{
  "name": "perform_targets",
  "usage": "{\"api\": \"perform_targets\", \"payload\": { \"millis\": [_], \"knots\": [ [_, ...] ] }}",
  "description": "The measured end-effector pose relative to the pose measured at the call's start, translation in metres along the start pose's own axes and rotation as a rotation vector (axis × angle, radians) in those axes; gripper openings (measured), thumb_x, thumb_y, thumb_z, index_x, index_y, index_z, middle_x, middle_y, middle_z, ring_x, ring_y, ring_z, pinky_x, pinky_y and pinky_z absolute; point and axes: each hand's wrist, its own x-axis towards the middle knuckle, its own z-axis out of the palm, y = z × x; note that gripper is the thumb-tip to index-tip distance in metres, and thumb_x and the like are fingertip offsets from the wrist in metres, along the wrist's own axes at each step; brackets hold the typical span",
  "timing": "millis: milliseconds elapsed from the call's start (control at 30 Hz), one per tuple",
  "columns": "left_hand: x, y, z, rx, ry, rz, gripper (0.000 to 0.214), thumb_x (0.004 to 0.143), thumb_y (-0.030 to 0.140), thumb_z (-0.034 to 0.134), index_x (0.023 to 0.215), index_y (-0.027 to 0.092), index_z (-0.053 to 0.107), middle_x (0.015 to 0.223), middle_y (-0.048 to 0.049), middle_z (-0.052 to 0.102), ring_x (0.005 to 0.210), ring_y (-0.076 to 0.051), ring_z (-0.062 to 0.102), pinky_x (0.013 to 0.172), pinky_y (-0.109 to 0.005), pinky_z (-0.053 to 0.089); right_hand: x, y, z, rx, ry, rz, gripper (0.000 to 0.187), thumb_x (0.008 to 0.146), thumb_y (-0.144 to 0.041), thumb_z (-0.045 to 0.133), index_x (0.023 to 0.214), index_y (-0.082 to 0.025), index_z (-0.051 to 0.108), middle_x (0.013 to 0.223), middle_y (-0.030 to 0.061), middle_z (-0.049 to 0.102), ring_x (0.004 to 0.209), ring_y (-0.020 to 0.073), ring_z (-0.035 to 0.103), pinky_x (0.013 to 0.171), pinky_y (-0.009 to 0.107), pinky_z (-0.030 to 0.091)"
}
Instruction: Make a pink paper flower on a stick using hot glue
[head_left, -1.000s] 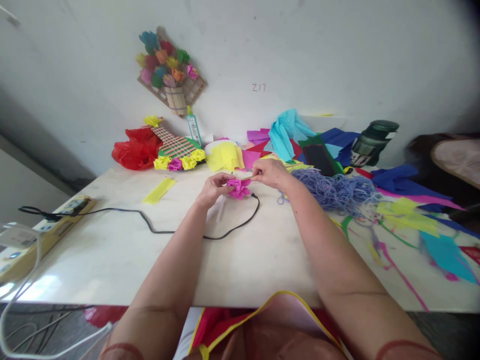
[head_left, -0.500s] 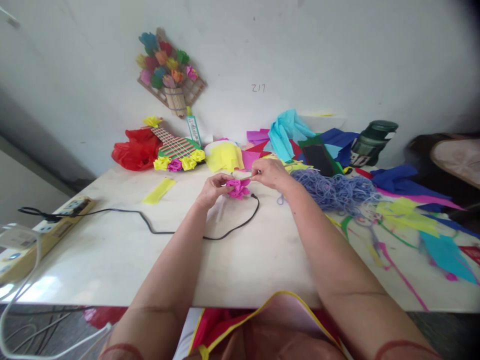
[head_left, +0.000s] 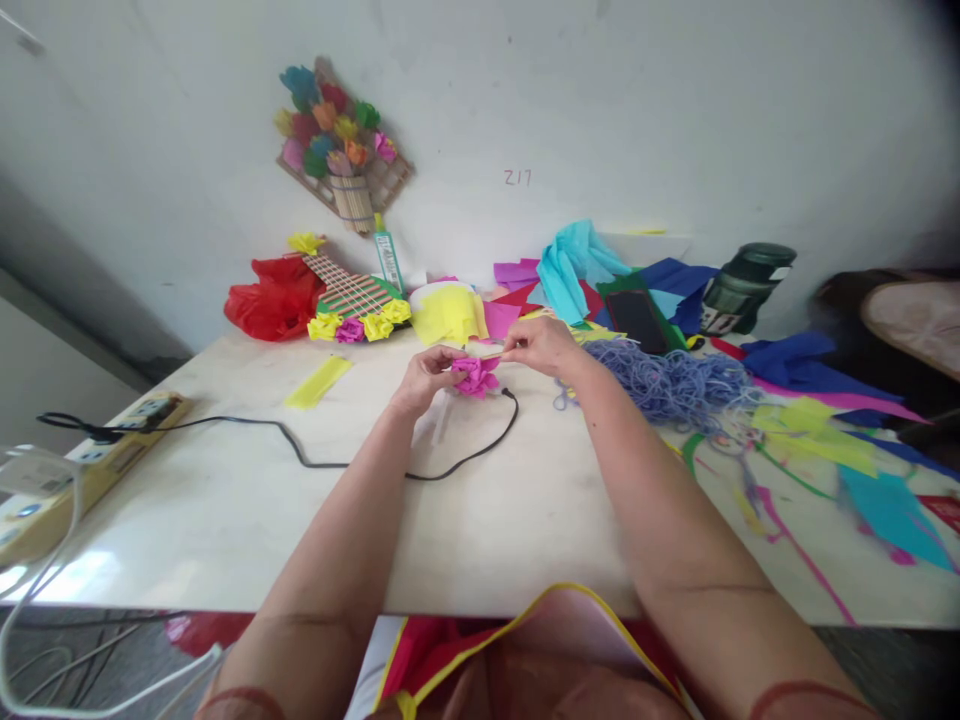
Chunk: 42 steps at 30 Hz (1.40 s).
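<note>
A pink crepe-paper flower (head_left: pixel 475 377) is pinched in the fingers of my left hand (head_left: pixel 433 376), above the middle of the table. My right hand (head_left: pixel 543 346) is closed just to the right, its fingertips pinching a thin, light-coloured stick (head_left: pixel 491 353) that reaches over the flower's upper edge. Whether the stick touches the petals is too small to tell. Below the flower, a black cord (head_left: pixel 480 455) ends beside a pale, translucent strip-like thing (head_left: pixel 441 418), partly hidden by my left hand and the flower.
A paper-flowered guitar shape (head_left: pixel 349 290), red crepe paper (head_left: pixel 274 300) and a yellow strip (head_left: pixel 319 382) lie left. Purple-blue string (head_left: pixel 660 380), a phone (head_left: pixel 636 320), a green bottle (head_left: pixel 746 288) and coloured paper scraps (head_left: pixel 896 510) occupy the right. A power strip (head_left: pixel 112 460) sits at the left edge.
My right hand has shifted very slightly, still pinching the stick by the flower. My left hand keeps the flower in almost the same place.
</note>
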Motion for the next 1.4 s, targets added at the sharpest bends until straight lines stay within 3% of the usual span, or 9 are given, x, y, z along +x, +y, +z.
{"api": "perform_targets", "payload": {
  "millis": [167, 500, 933, 1200, 1400],
  "knots": [
    [0.0, 0.0, 0.0, -0.002, -0.007, 0.014, 0.037, 0.049, 0.025, 0.089, 0.08, 0.014, 0.073, 0.072, -0.0031, 0.072, 0.06, -0.014, 0.064, 0.058, -0.026, 0.053, 0.0, 0.011, 0.004, 0.162, -0.059, -0.01, 0.018, 0.075, -0.032, 0.07, 0.066, -0.017, 0.072, 0.062, 0.0005, 0.063, 0.063, 0.013, 0.052, 0.06, 0.026, 0.03],
    [0.001, -0.002, -0.002, 0.012, -0.01, 0.05, 0.035, 0.05, 0.026, 0.089, 0.08, 0.015, 0.073, 0.075, -0.0037, 0.072, 0.065, -0.014, 0.064, 0.064, -0.027, 0.053, 0.0, 0.01, 0.009, 0.196, -0.106, -0.012, 0.027, 0.08, -0.033, 0.062, 0.059, -0.016, 0.064, 0.056, -0.0005, 0.055, 0.057, 0.0108, 0.043, 0.057, 0.027, 0.025],
    [0.003, -0.001, 0.002, -0.069, 0.167, 0.089, 0.042, 0.047, 0.019, 0.085, 0.086, 0.017, 0.07, 0.078, -0.0022, 0.072, 0.07, -0.016, 0.065, 0.064, -0.028, 0.053, 0.001, 0.022, 0.001, 0.13, -0.005, 0.067, 0.017, 0.073, -0.03, 0.07, 0.062, -0.017, 0.068, 0.062, 0.0022, 0.065, 0.064, 0.014, 0.053, 0.064, 0.027, 0.034],
    [0.007, -0.001, 0.0, -0.196, 0.212, 0.108, 0.05, 0.054, 0.019, 0.079, 0.102, 0.02, 0.064, 0.082, 0.0, 0.071, 0.073, -0.017, 0.068, 0.071, -0.033, 0.055, 0.006, 0.019, 0.011, 0.366, 0.191, 0.222, 0.028, 0.075, -0.036, 0.063, 0.054, -0.018, 0.058, 0.055, -0.0006, 0.053, 0.06, 0.0132, 0.047, 0.062, 0.028, 0.035],
    [0.008, -0.005, 0.005, -0.267, 0.217, 0.101, 0.048, 0.054, 0.02, 0.081, 0.098, 0.021, 0.065, 0.083, -0.0009, 0.072, 0.076, -0.017, 0.068, 0.075, -0.033, 0.054, 0.005, -0.001, 0.022, 0.687, 0.09, 0.375, 0.036, 0.067, -0.051, 0.068, 0.065, -0.015, 0.067, 0.063, 0.0022, 0.06, 0.059, 0.0114, 0.045, 0.058, 0.026, 0.035]
  ]
}}
